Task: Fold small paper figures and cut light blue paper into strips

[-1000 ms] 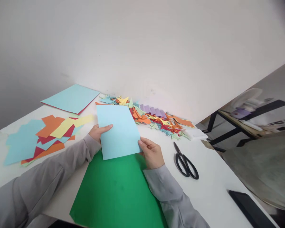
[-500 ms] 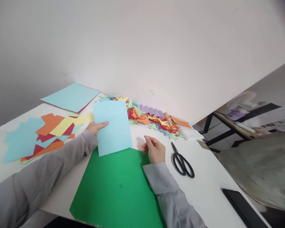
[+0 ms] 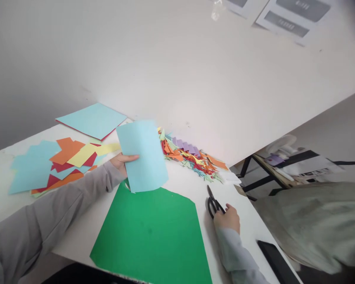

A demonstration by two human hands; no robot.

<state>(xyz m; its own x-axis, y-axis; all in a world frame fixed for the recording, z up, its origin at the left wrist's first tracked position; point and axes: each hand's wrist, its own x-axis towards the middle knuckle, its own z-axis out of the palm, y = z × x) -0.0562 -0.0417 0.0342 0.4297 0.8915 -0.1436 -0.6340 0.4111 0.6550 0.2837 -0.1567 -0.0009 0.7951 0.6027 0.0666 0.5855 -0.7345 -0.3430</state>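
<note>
My left hand (image 3: 122, 162) pinches the left edge of a light blue sheet of paper (image 3: 146, 157), thumb across its front. The sheet is held up, slightly bent, above the far edge of a large green sheet (image 3: 154, 232). Over on the right, my right hand (image 3: 229, 219) has its fingers curled on the black handles of the scissors (image 3: 212, 199). The blades point away from me, and part of the handles is hidden beneath the fingers.
Coloured paper pieces (image 3: 68, 152) lie in a loose pile on the left, with a stack of blue-topped sheets (image 3: 91, 120) behind. Small paper scraps (image 3: 192, 156) run along the wall. A black flat device (image 3: 276, 260) rests near the right table edge.
My right hand has moved right, from beside the blue sheet to the scissors, and has closed on their handles. My left hand still holds the blue sheet, now more bent.
</note>
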